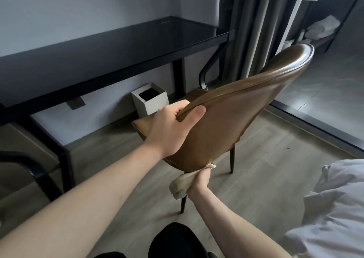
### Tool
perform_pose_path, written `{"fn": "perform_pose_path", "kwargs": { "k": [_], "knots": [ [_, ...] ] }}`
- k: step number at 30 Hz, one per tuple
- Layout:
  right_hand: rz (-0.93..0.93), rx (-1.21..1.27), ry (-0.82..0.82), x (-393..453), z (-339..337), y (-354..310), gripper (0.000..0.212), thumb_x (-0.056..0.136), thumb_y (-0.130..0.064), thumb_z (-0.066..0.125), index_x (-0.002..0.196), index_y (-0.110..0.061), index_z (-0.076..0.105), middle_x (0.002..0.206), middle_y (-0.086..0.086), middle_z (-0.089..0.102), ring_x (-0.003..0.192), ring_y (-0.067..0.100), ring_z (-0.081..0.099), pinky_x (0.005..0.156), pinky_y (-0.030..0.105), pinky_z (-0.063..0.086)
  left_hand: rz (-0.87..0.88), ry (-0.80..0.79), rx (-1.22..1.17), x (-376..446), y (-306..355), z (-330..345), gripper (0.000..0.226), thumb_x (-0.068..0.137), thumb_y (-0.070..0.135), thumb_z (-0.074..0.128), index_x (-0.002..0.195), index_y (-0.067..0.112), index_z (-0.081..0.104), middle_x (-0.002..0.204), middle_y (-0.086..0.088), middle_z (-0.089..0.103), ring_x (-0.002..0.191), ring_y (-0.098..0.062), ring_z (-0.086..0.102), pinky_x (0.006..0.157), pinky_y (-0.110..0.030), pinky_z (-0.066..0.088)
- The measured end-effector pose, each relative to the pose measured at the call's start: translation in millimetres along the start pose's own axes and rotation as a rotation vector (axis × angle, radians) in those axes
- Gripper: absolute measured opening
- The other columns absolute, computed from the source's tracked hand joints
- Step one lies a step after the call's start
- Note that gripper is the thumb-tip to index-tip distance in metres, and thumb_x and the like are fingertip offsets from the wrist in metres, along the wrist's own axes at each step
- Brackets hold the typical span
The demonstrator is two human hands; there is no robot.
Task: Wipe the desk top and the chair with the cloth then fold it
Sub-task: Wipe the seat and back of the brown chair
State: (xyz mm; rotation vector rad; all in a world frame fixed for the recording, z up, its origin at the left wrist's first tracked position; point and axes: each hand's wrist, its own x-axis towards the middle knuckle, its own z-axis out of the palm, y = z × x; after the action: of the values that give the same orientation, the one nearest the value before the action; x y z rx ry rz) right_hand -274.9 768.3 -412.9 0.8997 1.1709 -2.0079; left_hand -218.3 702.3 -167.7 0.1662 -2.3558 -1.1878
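Cloth (pixel 180 186), pale and bunched, sits in the right hand (pixel 200 181), low down at the bottom edge of the chair (pixel 212 123) back. The fingers are curled tight round it, and one corner of the fabric pokes up between the hand and the brown backrest, touching the leather just where the rear legs begin.

The left hand (pixel 173 123) grips the near side rim of the backrest, thumb on the outer face and fingers wrapped round to the inner side. The chair looks tipped back toward the person, though its front legs are hidden.

The backrest's long axis runs from that low near corner up and away to the right, ending at the rounded top rail. So the unwiped-looking stretch of leather lies above and to the right of the cloth, and the right hand is the nearer one to it; the left is busy steadying.

I would judge the chair wipe to be under way at its lowest point, with folding not yet begun.

Beyond the chair stands the dark glass worktop (pixel 118 47), with a small white bin (pixel 155 104) under it against the wall. A grey curtain (pixel 256 21) hangs at the right, and white bedding (pixel 334 208) shows at the lower right.
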Motion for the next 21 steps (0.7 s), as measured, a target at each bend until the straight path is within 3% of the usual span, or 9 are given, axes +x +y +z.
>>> {"fn": "perform_pose_path", "kwargs": {
  "k": [2,4,8,11,15,17,19,21],
  "knots": [
    [0.034,-0.028,-0.016,18.2,0.9,6.7,0.066,0.099,-0.072,0.043,0.104,-0.013,0.071,0.107,0.011,0.070,0.093,0.028,0.061,0.093,0.041,0.046,0.013,0.030,-0.044,2.3,-10.3,3.2,0.088,0.084,0.088,0.051,0.086,0.002,0.069,0.069,-0.012,0.063,0.066,-0.027,0.060,0.063,-0.046,0.049],
    [0.049,-0.066,-0.054,32.0,-0.1,14.8,0.061,0.101,-0.066,0.049,0.108,-0.009,0.071,0.112,0.012,0.069,0.094,0.027,0.060,0.095,0.042,0.046,0.046,0.065,-0.071,4.4,-13.9,5.2,0.100,0.080,0.092,0.051,0.088,-0.006,0.067,0.072,-0.020,0.062,0.067,-0.031,0.060,0.063,-0.046,0.050],
    [0.036,-0.189,-0.044,72.4,-5.1,41.1,0.058,0.083,-0.059,0.062,0.122,-0.017,0.071,0.120,0.002,0.069,0.114,0.026,0.062,0.106,0.042,0.049,0.035,0.083,-0.127,6.7,-21.3,10.6,0.106,0.079,0.092,0.053,0.103,-0.010,0.069,0.088,-0.029,0.070,0.086,-0.046,0.067,0.075,-0.061,0.053],
    [-0.020,-0.343,-0.009,131.6,-24.6,75.8,0.068,0.070,-0.063,0.051,0.121,-0.024,0.074,0.120,-0.004,0.071,0.117,0.025,0.062,0.113,0.045,0.047,0.017,0.091,-0.145,6.0,-22.6,13.3,0.108,0.079,0.092,0.053,0.104,-0.012,0.067,0.089,-0.031,0.069,0.087,-0.048,0.066,0.076,-0.063,0.052],
    [-0.004,-0.441,0.019,152.2,-34.1,92.1,0.062,0.088,-0.065,0.037,0.131,-0.031,0.067,0.132,0.003,0.065,0.127,0.034,0.057,0.117,0.055,0.043,0.038,0.097,-0.147,6.3,-23.6,13.9,0.107,0.080,0.091,0.052,0.098,-0.014,0.068,0.077,-0.029,0.064,0.074,-0.045,0.060,0.067,-0.058,0.049],
    [0.002,-0.475,0.039,133.9,-28.5,80.4,0.056,0.096,-0.057,0.037,0.134,-0.028,0.066,0.134,0.005,0.066,0.126,0.035,0.059,0.115,0.054,0.045,0.035,0.103,-0.146,7.5,-25.3,15.0,0.110,0.079,0.092,0.053,0.099,-0.016,0.066,0.081,-0.032,0.065,0.079,-0.047,0.061,0.072,-0.061,0.050],
    [0.015,-0.497,0.050,136.4,-30.5,74.7,0.047,0.097,-0.049,0.042,0.124,-0.023,0.070,0.130,0.007,0.070,0.119,0.035,0.063,0.111,0.052,0.049,0.024,0.103,-0.136,7.1,-25.2,15.8,0.112,0.078,0.093,0.052,0.100,-0.016,0.065,0.087,-0.033,0.068,0.085,-0.048,0.064,0.077,-0.062,0.051],
    [0.006,-0.460,0.030,135.7,-30.1,66.8,0.036,0.093,-0.049,0.049,0.103,-0.023,0.072,0.124,0.006,0.073,0.112,0.033,0.066,0.108,0.050,0.052,0.018,0.103,-0.124,5.7,-23.8,15.0,0.113,0.077,0.095,0.051,0.098,-0.016,0.065,0.083,-0.030,0.067,0.079,-0.043,0.064,0.074,-0.055,0.052]
  ]
}}
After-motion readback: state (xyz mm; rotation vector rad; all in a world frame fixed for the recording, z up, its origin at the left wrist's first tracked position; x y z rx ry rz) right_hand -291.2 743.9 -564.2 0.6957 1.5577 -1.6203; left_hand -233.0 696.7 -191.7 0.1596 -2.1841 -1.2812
